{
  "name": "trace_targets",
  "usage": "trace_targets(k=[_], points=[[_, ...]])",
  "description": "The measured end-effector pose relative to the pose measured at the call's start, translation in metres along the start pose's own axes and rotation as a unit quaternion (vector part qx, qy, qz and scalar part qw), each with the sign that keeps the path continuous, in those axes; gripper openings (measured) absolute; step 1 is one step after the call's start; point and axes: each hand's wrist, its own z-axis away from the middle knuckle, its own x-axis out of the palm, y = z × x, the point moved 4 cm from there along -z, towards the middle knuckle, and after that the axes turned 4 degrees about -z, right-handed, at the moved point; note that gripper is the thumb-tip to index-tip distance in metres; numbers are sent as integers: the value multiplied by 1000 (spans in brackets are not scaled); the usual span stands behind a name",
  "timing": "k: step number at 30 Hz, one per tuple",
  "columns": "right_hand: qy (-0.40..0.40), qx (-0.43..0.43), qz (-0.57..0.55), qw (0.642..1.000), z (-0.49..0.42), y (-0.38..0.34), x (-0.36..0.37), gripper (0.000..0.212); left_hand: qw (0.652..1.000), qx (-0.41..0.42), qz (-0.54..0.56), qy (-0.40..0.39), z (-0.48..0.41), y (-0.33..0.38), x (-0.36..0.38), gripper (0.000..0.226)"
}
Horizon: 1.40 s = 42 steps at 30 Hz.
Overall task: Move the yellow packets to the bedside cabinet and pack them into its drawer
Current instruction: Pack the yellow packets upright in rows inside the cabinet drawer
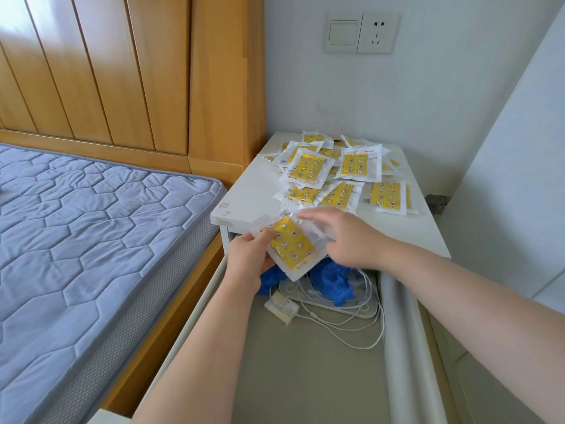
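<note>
My left hand point(250, 255) holds one yellow packet point(290, 247) by its left edge, with the fingers curled round it. My right hand point(345, 237) is at the packet's top right corner, fingers bent a little. It is blurry, so I cannot tell if it pinches or only touches. The packet hangs tilted over the open drawer point(305, 362) of the bedside cabinet point(244, 194). A heap of packets point(336, 169) lies on the cabinet top. In the drawer are white cables point(351, 319) and a crumpled blue thing point(336, 283).
</note>
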Motion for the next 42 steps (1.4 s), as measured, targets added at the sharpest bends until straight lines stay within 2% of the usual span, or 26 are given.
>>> trace_targets(k=[2, 4, 6, 8, 10, 12, 14, 18, 22, 25, 26, 32, 36, 37, 38, 42], points=[[73, 30, 4, 997, -13, 6, -13, 64, 999, 5, 17, 27, -1, 2, -4, 9], [105, 49, 99, 988, -29, 12, -17, 52, 999, 6, 33, 28, 0, 4, -3, 10], [50, 61, 185, 980, -44, 17, -9, 51, 999, -2, 37, 8, 1, 4, 0, 15], [-20, 84, 215, 973, -54, 22, 2, 65, 999, -18, 41, -14, 2, 4, 2, 21], [-17, 93, 193, 977, -58, 25, 5, 71, 997, -29, 52, -44, 1, 6, 1, 22], [40, 78, 157, 984, -54, 25, 4, 59, 995, -29, 48, -86, 3, 8, -1, 21], [91, 54, 170, 980, -46, 25, 1, 40, 994, -19, 25, -109, 5, 10, -3, 28], [107, 51, 256, 960, -29, 32, -4, 27, 994, -20, -3, -108, 5, 10, -10, 28], [85, 36, 190, 977, -13, 28, -11, 31, 991, -47, -2, -123, 19, -1, -7, 23], [24, 28, 178, 983, 0, 23, -7, 61, 991, -45, -14, -124, 29, -9, -6, 20], [21, 17, 194, 981, 3, 23, -5, 62, 992, -42, -18, -122, 32, -11, -7, 20], [167, -32, 195, 966, 19, 23, -7, 29, 993, -45, -38, -98, 41, -19, -14, 22], [357, -30, 105, 928, 38, 18, -18, 26, 996, -73, -27, -46, 38, -27, -19, 28], [376, -49, 94, 921, 41, 15, -17, 26, 995, -84, -25, -41, 38, -30, -19, 29], [366, -79, 101, 922, 43, 11, -13, 25, 994, -92, -20, -46, 38, -33, -17, 31], [243, -204, 161, 935, 52, -5, 19, 30, 988, -109, 64, -89, 40, -37, -7, 30]])
